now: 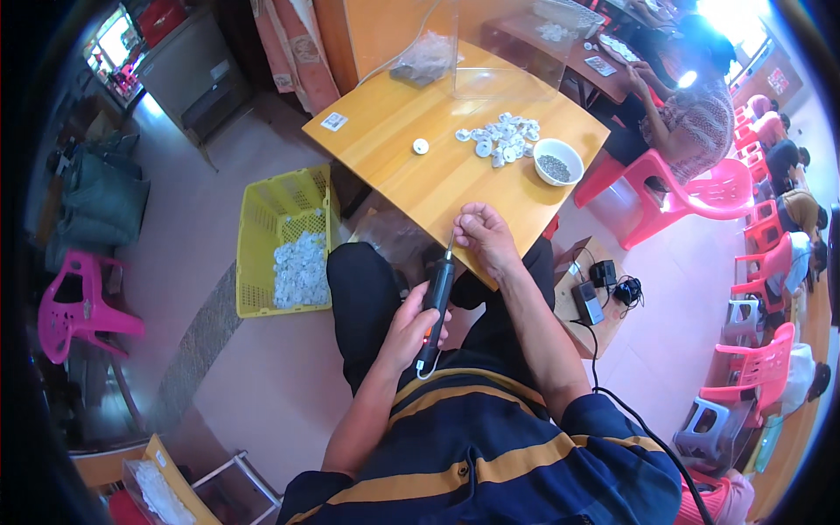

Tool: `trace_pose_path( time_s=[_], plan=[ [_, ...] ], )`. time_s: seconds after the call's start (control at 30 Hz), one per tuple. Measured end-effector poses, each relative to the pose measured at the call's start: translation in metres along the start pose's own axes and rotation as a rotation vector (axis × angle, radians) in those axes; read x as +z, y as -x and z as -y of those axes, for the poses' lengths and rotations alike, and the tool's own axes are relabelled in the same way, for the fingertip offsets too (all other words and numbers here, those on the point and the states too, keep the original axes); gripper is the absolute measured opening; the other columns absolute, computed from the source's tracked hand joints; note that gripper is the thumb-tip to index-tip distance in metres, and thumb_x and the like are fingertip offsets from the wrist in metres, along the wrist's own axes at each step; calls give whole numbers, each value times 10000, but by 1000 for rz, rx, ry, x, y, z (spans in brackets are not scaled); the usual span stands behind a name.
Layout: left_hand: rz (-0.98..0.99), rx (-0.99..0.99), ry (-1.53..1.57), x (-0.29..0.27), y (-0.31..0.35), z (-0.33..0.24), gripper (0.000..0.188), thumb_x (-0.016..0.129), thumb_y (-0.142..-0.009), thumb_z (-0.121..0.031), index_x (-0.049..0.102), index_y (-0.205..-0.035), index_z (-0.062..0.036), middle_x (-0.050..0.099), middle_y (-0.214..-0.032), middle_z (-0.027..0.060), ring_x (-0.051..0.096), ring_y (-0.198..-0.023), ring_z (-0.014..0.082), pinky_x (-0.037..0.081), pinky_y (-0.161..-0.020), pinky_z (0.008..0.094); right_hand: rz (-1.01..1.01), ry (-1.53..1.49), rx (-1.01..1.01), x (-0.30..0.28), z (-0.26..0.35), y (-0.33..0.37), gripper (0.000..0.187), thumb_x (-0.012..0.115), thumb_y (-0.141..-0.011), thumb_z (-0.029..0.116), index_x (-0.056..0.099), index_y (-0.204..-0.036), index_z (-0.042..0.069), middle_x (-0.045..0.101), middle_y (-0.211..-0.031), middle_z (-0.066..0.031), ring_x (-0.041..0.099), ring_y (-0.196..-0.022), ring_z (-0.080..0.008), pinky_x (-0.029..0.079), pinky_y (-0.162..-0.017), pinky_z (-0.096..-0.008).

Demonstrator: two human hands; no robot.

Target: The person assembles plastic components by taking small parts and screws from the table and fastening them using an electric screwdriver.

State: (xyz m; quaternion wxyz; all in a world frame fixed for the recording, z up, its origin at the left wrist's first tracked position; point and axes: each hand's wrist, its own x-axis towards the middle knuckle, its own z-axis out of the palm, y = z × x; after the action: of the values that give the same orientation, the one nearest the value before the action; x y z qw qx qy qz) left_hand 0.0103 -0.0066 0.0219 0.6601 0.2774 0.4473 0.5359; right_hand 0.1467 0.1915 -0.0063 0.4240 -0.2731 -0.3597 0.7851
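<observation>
My left hand is wrapped round a black electric screwdriver above my lap, its bit pointing up and away from me. At the table's near edge my right hand pinches with thumb and fingers by the tip of the bit; what they hold there is too small to make out. Beyond that hand, a pile of small white round parts lies on the wooden table, with one single white disc apart to the left. Right of the pile stands a white bowl of small metal screws.
A yellow crate with many white parts sits on the floor at left. Clear plastic box and bag are at the table's back. Black adapters and cable lie right. Another person sits on a pink chair.
</observation>
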Motion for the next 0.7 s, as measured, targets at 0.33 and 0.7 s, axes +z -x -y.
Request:
trace_pose_path(
  time_s=[0.33, 0.7],
  plan=[
    [-4, -8, -30, -2, -1, 1, 571, 499, -963, -75, 354, -1514, -45, 618, -1007, 81, 621, -742, 119, 545, -649, 277, -13, 67, 12, 7, 1, 3, 94, 655, -970, 27, 620, -1056, 12, 693, -917, -89, 667, -761, -137, 566, -683, -249],
    [-18, -12, -70, -1, -1, 0, 545, 484, -970, -86, 362, -1498, -34, 652, -994, 100, 649, -748, 140, 557, -656, 289, 8, 84, 13, 9, 1, 3, 94, 656, -964, 15, 623, -1052, 6, 689, -893, -97, 655, -736, -130, 557, -659, -244]
  ],
)
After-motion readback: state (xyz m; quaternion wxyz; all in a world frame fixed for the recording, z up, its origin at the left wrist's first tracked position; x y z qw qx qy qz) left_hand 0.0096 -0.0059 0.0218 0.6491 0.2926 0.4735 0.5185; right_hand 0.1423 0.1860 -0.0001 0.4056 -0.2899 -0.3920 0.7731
